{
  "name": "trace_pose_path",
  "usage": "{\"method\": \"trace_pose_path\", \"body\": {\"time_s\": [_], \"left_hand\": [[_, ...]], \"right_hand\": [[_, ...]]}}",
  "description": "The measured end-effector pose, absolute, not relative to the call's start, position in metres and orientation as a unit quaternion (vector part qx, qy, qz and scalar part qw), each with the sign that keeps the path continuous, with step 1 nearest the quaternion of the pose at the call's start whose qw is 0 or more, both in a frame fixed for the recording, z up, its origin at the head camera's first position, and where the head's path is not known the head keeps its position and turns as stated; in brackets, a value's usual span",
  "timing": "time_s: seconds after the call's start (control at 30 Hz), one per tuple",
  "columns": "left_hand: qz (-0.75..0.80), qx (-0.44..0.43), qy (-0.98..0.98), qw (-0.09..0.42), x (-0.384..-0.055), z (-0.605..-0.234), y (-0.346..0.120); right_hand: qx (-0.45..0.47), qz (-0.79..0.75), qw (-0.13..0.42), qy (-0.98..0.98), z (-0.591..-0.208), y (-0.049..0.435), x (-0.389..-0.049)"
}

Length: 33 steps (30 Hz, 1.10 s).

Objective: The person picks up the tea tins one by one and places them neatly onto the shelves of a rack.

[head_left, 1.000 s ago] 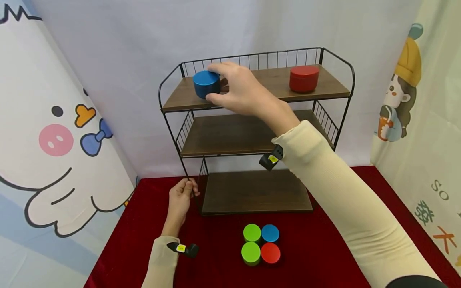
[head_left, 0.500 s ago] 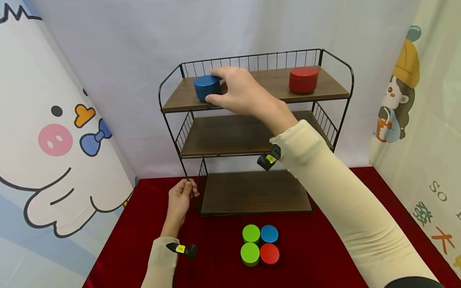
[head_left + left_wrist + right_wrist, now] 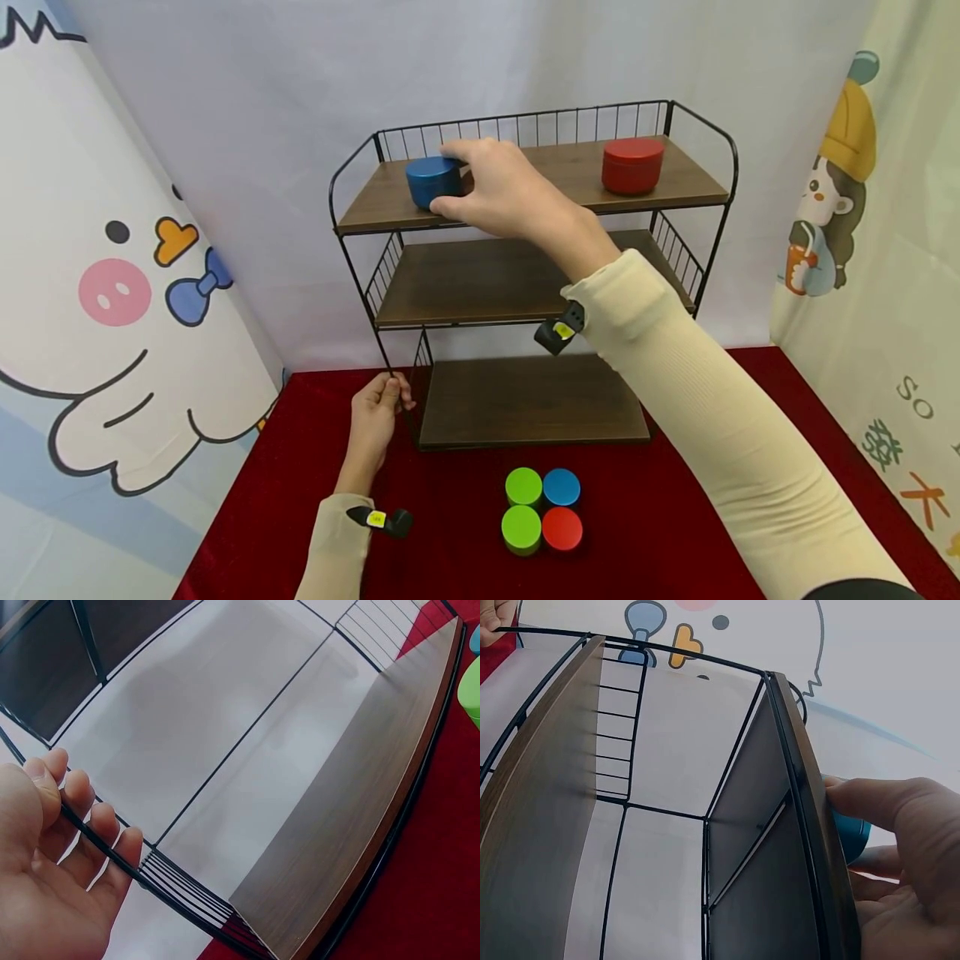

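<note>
My right hand holds a round blue tin between thumb and fingers at the left end of the top shelf. In the right wrist view the blue tin shows only partly, behind the shelf's edge and the fingers. My left hand pinches the thin black front post of the wire rack at its lower left. The left wrist view shows the thumb and fingers of that hand around the black post. A red tin stands at the top shelf's right end.
The rack's middle shelf and bottom shelf are brown boards. In front of the rack, on the red cloth, two green tins, a blue-lidded tin and a red-lidded tin stand close together. Low wire rails edge the rack.
The blue tin in my right hand has come down slightly onto the top shelf and shifted a touch to the right. My left hand keeps its place on the post.
</note>
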<state>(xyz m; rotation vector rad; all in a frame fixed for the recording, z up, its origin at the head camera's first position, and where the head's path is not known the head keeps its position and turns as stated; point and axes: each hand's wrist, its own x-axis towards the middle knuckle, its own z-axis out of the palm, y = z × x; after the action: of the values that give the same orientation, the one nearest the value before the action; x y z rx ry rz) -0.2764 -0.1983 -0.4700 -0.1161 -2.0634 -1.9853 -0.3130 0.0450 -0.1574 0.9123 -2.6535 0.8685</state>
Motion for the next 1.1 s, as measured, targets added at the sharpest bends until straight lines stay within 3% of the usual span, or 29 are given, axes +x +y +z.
{"method": "trace_pose_path", "body": {"time_s": [0.5, 1.1], "left_hand": [[-0.690, -0.044, -0.710, 0.137, -0.276, -0.470, -0.198], [-0.689, -0.040, -0.711, 0.134, -0.273, -0.469, -0.201]], "right_hand": [[0.298, 0.302, 0.125, -0.897, -0.160, 0.058, -0.300], [0.371, 0.357, 0.292, -0.806, -0.212, 0.099, -0.244]]}}
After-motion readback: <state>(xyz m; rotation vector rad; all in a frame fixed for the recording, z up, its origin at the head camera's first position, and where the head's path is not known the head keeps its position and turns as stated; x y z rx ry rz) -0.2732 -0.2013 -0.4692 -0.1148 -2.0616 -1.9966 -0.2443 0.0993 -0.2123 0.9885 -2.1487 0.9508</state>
